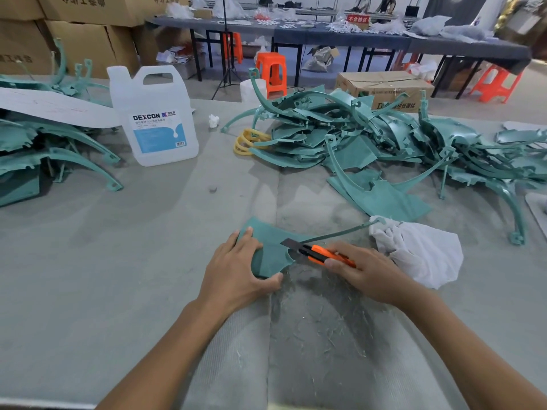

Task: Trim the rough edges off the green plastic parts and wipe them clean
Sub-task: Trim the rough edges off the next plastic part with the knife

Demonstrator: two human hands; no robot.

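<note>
Head camera shows the left hand pinning one green plastic part flat on the grey felt tabletop, thumb hooked round its near edge, presumably to steady it. The right hand grips an orange utility knife, blade laid against the part's edge. A white rag waits near the knife hand. Behind, a pile of green parts lies near a DEXCON jug. Plastic shavings litter the felt.
</note>
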